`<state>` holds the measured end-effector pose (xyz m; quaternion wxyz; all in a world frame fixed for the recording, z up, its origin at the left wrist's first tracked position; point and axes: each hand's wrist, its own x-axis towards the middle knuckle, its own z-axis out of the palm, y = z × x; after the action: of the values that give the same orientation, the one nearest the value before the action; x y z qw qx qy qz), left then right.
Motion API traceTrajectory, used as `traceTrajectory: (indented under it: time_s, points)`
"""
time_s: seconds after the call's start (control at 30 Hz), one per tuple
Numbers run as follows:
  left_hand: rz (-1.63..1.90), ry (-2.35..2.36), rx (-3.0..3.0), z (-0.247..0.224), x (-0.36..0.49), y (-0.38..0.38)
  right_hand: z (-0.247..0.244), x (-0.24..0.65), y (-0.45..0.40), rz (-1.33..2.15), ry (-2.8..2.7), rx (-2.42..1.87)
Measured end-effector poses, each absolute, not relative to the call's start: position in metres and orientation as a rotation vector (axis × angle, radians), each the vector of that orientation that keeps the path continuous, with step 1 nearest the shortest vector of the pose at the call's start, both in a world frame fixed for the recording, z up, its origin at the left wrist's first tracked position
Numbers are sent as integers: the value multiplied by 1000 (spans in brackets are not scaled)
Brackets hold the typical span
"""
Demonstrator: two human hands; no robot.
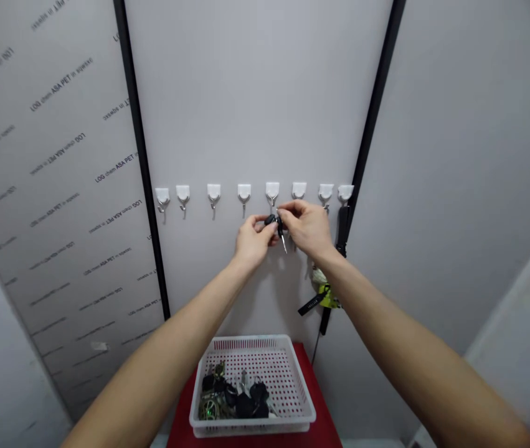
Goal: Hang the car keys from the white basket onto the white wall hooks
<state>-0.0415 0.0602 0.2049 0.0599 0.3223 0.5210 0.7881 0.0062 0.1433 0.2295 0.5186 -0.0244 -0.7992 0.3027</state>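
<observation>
Just below a white wall hook [273, 190] near the middle of a row, both of my hands meet at a black-headed key [280, 228]. The metal blade of the key points down. My left hand [254, 241] pinches the black part between thumb and fingers. From the other side, my right hand [310, 229] is closed at the top of the key, by the hook's tip. A ring there is too small to make out, and I cannot tell whether it touches the hook.
Several more white hooks [213, 191] line the wall. At the right, a black strap [343, 227] and a yellow-green tag [327, 297] hang, partly behind my right arm. Below, a white perforated basket [288, 379] holds several keys [246, 401] on a red surface [318, 404].
</observation>
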Motion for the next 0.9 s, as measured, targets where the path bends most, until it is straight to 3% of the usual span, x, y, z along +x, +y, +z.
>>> traceTrajectory:
  time_s: [0.23, 0.6, 0.77, 0.9]
  points:
    - [2425, 1631, 874, 225, -54, 72, 254, -10, 144, 446, -1985, -159]
    - [2252, 1640, 857, 205, -56, 59, 232, 2, 152, 335, -2030, -76]
    - [2104, 1836, 795, 164, -53, 37, 194, 24, 142, 336, -1948, 3]
    - [1811, 2037, 915, 89, -45, 13, 121, 34, 130, 444, -2250, 37]
